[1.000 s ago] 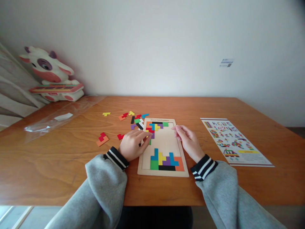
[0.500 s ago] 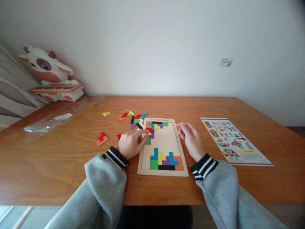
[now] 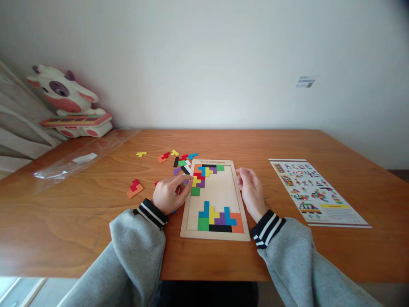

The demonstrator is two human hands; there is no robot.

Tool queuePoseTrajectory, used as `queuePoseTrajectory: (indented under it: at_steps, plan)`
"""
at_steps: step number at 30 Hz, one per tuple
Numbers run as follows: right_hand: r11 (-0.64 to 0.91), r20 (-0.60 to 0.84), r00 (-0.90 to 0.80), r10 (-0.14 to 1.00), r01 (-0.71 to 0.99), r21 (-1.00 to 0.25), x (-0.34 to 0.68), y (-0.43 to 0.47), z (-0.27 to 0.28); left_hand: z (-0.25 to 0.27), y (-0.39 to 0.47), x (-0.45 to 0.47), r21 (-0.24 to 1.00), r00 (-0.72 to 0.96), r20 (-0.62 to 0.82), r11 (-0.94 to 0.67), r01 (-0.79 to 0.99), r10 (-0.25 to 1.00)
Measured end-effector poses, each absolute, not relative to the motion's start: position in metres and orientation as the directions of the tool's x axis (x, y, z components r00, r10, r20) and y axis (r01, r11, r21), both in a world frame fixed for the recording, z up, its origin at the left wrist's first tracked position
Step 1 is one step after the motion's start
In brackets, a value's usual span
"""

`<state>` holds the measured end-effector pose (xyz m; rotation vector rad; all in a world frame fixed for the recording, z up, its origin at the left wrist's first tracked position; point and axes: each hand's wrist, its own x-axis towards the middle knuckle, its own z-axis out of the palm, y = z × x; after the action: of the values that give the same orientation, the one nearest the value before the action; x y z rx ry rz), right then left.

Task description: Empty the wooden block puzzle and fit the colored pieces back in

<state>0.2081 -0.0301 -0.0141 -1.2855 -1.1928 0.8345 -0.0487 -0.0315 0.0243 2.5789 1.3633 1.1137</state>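
Observation:
My left hand (image 3: 171, 194) is at the left rim of a wooden puzzle board (image 3: 214, 236). Its thumb and index finger are slightly apart, tips at the edge of a yellow piece (image 3: 195, 181) lying in the board. Around that piece lie a red piece (image 3: 200, 175), a purple one (image 3: 201, 184) and a green square (image 3: 195, 191). Colourful pieces also fill part of the board's near end, among them a black bar (image 3: 220, 228). By the right rim, my right hand (image 3: 251, 192) has its fingers curled together; what they hold, if anything, is hidden.
Loose pieces lie beyond and left of the board, including an orange one (image 3: 136, 192) under a red one. A printed pattern sheet (image 3: 315, 187) is at right. Clear plastic wrapping (image 3: 64, 170) and a cow-shaped toy keyboard (image 3: 72, 102) are at left on the wooden table (image 3: 96, 234).
My left hand has drawn back slightly leftward, and more of the yellow piece shows. My right hand stays beside the board's right rim. The whole view has shifted a little.

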Motion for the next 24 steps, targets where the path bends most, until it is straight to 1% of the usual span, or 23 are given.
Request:
queuePoseTrajectory:
  at_steps: [3, 7, 11, 13, 17, 21, 24]
  plan:
    - [0.139, 0.162, 0.280, 0.946, 0.101, -0.985, 0.203, -0.033, -0.011, 0.024, -0.031, -0.051, 0.361, 0.332, 0.582, -0.602, 0.712, 0.742]
    - [0.126, 0.139, 0.256, 0.957, 0.066, -0.990, 0.198, -0.037, -0.006, 0.022, -0.028, -0.058, 0.369, 0.304, 0.579, -0.576, 0.730, 0.756]
    - [0.124, 0.143, 0.267, 0.953, 0.087, -0.989, 0.196, -0.037, -0.004, 0.017, -0.026, -0.068, 0.344, 0.259, 0.604, -0.539, 0.769, 0.754]
    - [0.126, 0.147, 0.271, 0.951, 0.093, -0.988, 0.197, -0.037, -0.005, 0.014, -0.025, -0.071, 0.350, 0.224, 0.598, -0.502, 0.791, 0.770]
    - [0.150, 0.167, 0.277, 0.946, 0.082, -0.985, 0.198, -0.039, -0.008, 0.009, -0.023, -0.072, 0.361, 0.205, 0.586, -0.480, 0.800, 0.784]
    - [0.134, 0.141, 0.267, 0.953, 0.043, -0.990, 0.197, -0.041, -0.009, 0.007, -0.023, -0.072, 0.380, 0.166, 0.580, -0.445, 0.811, 0.797]
    - [0.125, 0.134, 0.270, 0.953, 0.051, -0.991, 0.197, -0.040, -0.010, 0.008, -0.024, -0.073, 0.377, 0.174, 0.583, -0.455, 0.807, 0.793]
